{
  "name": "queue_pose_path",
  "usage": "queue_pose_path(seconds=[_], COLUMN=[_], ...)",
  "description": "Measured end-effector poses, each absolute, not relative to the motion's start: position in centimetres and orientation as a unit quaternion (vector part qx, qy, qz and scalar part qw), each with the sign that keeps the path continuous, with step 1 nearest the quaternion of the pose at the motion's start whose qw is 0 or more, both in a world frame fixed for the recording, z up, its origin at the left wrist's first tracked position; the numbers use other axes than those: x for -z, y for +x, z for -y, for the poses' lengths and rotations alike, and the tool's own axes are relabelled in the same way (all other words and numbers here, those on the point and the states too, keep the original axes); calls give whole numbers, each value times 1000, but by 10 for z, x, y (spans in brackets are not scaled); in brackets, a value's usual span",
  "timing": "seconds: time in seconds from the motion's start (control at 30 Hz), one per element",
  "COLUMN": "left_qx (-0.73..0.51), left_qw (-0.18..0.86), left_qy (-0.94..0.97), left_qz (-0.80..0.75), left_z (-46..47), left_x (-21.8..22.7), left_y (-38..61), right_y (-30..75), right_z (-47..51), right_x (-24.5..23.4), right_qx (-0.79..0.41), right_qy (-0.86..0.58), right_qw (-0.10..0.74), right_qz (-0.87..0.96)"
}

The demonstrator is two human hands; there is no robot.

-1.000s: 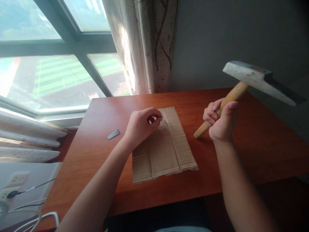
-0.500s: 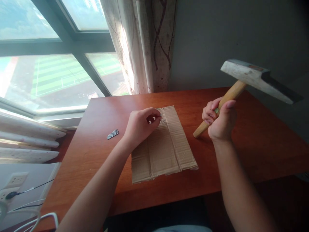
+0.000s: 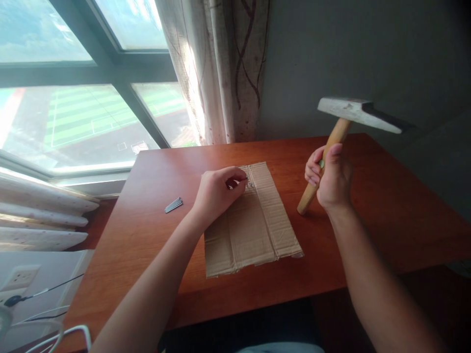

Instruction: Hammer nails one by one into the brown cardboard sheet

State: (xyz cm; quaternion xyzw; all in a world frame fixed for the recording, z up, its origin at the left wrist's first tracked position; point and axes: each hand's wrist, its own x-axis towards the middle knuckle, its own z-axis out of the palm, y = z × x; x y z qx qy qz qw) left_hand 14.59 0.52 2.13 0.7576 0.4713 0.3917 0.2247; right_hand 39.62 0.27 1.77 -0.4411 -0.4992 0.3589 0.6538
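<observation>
Socket: a white wall outlet (image 3: pixel 22 278) sits at the lower left of the frame, a black plug (image 3: pixel 13 300) with its cord just below it.
Window: a grey-framed pane (image 3: pixel 121 66) fills the upper left; I can see a green striped pitch far down outside.
Nails: a small fanned bundle of grey metal nails (image 3: pixel 173 205) lies left of centre on the reddish-brown wooden table (image 3: pixel 128 235), near the left wrist.
Left arm: it reaches up from the bottom left, the bare left hand (image 3: pixel 221 190) bent over the upper part of the cardboard.
Left fingers: thumb and forefinger are pinched on a thin dark piece (image 3: pixel 246 178), too small for me to make out.
Cardboard: a flat brown corrugated sheet (image 3: pixel 253 225) lies on the table at centre, creased lengthwise, with tiny dark marks beside those fingertips.
Curtain: a pale patterned cloth (image 3: pixel 206 59) hangs at top centre.
Right arm: it rises from the lower right, the bare right hand (image 3: pixel 333 179) raised right of centre, well apart from the left.
Right fingers: wrapped firmly round the handle, thumb along the wood.
Hammer: wooden-handled with a grey metal head, this hammer (image 3: pixel 339 132) tilts up and rightward, head against the dark wall (image 3: pixel 331 59).
</observation>
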Motion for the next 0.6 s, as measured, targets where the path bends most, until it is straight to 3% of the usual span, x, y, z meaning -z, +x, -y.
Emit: queue_pose_path(seconds=[0.13, 0.37, 0.6], left_qx=[-389, -380, -371], left_qw=[227, 228, 218], left_qy=[758, 761, 765], left_qz=[-471, -473, -480], left_z=[-5, -6, -7], left_x=[-19, -17, -16], left_y=[146, 146, 146], right_y=[404, 409, 394], right_z=[7, 25, 27], right_x=[-20, -53, -99], right_qx=[-391, -241, -245], right_qy=[-519, -574, -534], right_qw=[532, 288, 255], right_qz=[542, 727, 768])
